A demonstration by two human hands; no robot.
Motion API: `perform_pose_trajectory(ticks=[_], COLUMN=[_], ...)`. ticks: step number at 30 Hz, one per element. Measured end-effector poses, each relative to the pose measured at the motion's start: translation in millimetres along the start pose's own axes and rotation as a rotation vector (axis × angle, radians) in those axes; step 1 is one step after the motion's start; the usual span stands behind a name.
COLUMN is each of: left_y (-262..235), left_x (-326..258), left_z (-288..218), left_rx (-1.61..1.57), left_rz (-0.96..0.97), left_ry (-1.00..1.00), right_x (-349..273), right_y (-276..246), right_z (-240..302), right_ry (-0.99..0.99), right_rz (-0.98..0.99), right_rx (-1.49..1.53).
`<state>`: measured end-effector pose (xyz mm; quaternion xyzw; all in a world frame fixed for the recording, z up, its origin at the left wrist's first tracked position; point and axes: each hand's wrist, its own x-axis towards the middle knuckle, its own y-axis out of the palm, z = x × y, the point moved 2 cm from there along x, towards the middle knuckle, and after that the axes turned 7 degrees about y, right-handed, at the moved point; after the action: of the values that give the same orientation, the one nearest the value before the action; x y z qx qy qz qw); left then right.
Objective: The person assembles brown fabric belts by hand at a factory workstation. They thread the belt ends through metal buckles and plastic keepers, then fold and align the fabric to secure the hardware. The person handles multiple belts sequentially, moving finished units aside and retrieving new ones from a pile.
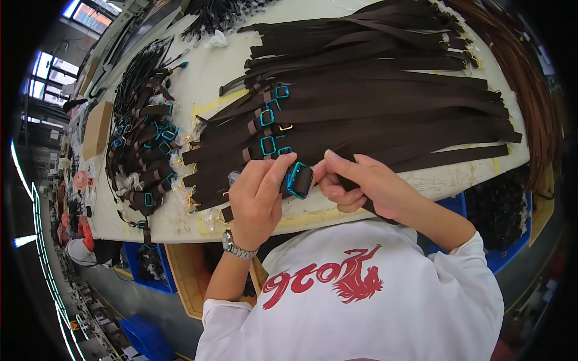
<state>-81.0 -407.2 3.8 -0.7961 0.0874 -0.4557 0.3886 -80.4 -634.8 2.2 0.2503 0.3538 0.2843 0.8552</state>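
Observation:
My left hand is closed at the table's near edge, its fingers gripping a rectangular buckle covered in blue film. A dark brown strap loops through that buckle. Just to the right, my right hand pinches a dark strap between thumb and fingers; part of it hangs down behind the hand. Long dark brown straps lie side by side beyond both hands. Across their left part sits a row of similar blue-filmed buckles. Whether both hands hold one and the same strap, I cannot tell.
On the left of the pale table lies a heap of dark straps with blue buckles, beside a cardboard piece. More dark straps lie at the back. Reddish-brown straps hang at right. Blue bins stand below.

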Motion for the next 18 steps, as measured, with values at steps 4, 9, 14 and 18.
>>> perform_pose_trajectory(ticks=[4,9,14,18], left_y=[1,-6,1,3], left_x=[-7,-18,-29,-32], left_z=[4,7,-1,-9], left_rx=[0.047,-0.09,-0.207,-0.172], left_rz=[0.037,0.138,0.204,0.177], left_ry=[0.024,-0.042,-0.139,-0.131], right_x=[19,21,22,22], right_y=[11,13,7,4], right_z=[-16,-21,-27,-24], right_ry=[-0.026,-0.056,-0.104,-0.171], right_rz=[0.026,-0.032,0.003,-0.016], right_rx=[0.0,-0.079,-0.156,-0.323])
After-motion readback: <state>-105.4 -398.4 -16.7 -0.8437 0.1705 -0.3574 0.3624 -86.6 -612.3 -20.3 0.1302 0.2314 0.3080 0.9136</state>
